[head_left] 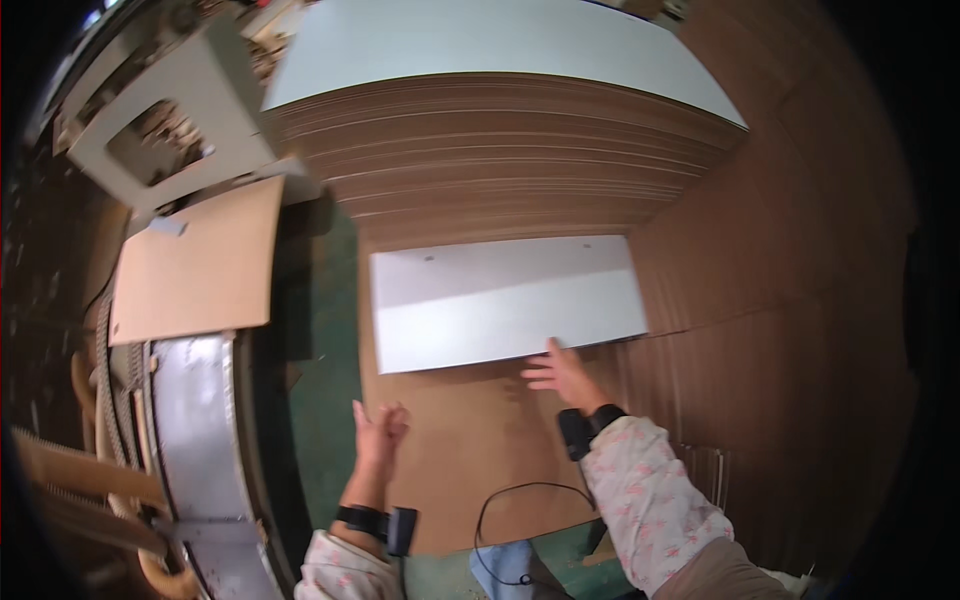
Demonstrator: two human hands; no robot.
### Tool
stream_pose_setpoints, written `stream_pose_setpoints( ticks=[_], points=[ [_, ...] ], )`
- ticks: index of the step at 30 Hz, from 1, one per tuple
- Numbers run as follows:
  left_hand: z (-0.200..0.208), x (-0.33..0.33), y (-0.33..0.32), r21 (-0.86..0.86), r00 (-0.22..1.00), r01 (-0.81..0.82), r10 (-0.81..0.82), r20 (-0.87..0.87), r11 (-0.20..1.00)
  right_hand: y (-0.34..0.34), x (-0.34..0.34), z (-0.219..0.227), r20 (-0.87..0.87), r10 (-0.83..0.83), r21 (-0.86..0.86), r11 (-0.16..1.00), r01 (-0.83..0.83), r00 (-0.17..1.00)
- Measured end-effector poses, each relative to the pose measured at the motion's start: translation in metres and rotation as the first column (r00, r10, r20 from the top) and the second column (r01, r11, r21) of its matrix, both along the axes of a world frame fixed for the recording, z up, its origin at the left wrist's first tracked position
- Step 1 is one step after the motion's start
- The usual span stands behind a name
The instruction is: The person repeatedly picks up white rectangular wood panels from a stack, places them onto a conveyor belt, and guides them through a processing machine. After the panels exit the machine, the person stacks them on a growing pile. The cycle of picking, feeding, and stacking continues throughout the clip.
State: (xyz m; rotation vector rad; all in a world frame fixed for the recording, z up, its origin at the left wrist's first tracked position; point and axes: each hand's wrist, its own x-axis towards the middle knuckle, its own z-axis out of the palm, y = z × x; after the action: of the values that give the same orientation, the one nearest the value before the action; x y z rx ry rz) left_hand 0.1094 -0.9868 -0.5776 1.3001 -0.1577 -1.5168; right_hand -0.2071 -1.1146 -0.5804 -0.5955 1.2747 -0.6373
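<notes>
Pink-flowered sleeves (650,490) show on the near side of the white panel (510,305), with a black band (364,520) at the left wrist. Off the panel's near left corner, and apart from it, the left grip (378,435) is released, its fingers loosely bent around nothing. The right grip (565,374) is the nearer one, also released and with fingers spread, at the panel's near edge, right of its middle; whether a fingertip touches, I cannot tell. From this grip the panel lies just beyond and mostly leftward, its long axis running left to right, across the reach of the forearms. Brown board (450,440) shows on the panel's near side. Beyond its far edge rises a stack of brown sheets (500,150), topped by a broad white sheet (490,40).
</notes>
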Motion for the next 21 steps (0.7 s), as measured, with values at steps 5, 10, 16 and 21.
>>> stream_pose_setpoints(
  ticks=[5,10,16,21],
  points=[
    [0.028,-0.041,0.191,0.346,0.996,-0.052,0.074,-0.05,0.937,0.058,-0.026,0.023,0.144,0.152,-0.06,0.988,-0.144,0.978],
    [0.081,-0.091,0.437,0.625,0.964,0.161,-0.259,0.068,0.764,0.186,0.016,0.097,0.105,0.207,0.276,0.933,-0.229,0.973],
    [0.161,-0.116,0.605,0.693,0.964,-0.045,-0.15,0.218,0.719,0.341,0.125,0.232,0.329,0.636,0.386,0.584,-0.714,0.698],
    [0.159,-0.203,0.692,0.444,0.774,-0.629,0.463,0.432,0.638,0.421,0.187,0.27,0.297,0.899,0.359,0.207,-0.91,0.321]
  ],
)
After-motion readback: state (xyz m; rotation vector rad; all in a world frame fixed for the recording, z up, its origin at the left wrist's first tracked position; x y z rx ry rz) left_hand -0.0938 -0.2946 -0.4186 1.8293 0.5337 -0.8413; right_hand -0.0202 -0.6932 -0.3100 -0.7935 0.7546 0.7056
